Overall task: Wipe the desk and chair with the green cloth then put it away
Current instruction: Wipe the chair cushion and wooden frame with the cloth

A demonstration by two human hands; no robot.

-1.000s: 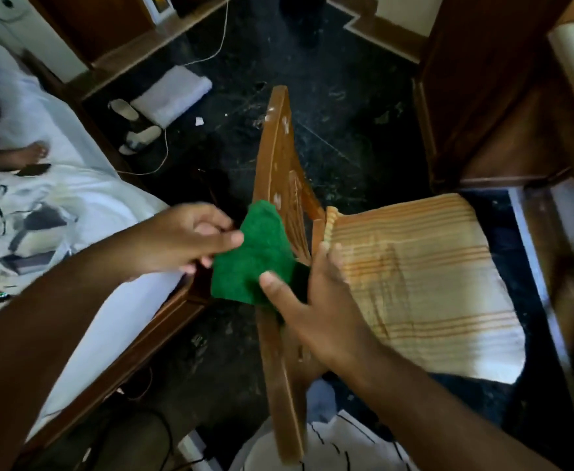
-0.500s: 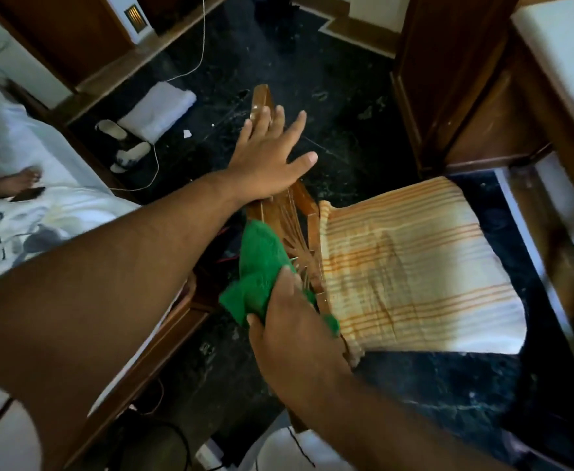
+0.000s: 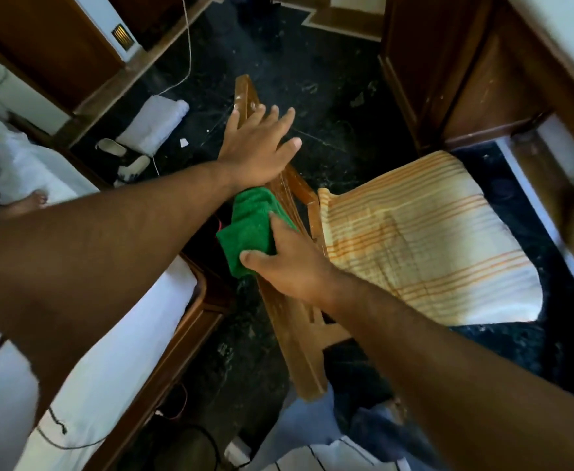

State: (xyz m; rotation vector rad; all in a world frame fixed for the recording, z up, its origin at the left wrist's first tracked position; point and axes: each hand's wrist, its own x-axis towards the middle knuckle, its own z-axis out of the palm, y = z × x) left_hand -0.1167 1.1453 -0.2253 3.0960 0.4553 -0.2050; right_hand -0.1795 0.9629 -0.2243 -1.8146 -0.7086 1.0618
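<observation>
A wooden chair (image 3: pixel 296 338) stands below me, its backrest seen from above as a long brown rail. A cream cloth with orange stripes (image 3: pixel 415 239) covers its seat. My left hand (image 3: pixel 260 147) lies flat on the far end of the backrest, fingers spread. My right hand (image 3: pixel 289 263) presses the green cloth (image 3: pixel 250 226) against the middle of the backrest, thumb and fingers over the cloth. The wooden desk (image 3: pixel 483 79) is at the upper right, its top mostly out of frame.
A bed with a white sheet (image 3: pixel 109 351) and a wooden frame runs along the left, close to the chair. A person's foot (image 3: pixel 34 202) rests on it. Slippers (image 3: pixel 122 154), a folded white towel (image 3: pixel 153 124) and a cable lie on the dark floor beyond.
My left hand let go of the green cloth and moved up to rest flat on the far end of the backrest. My right hand keeps the cloth and has slid it along the backrest.
</observation>
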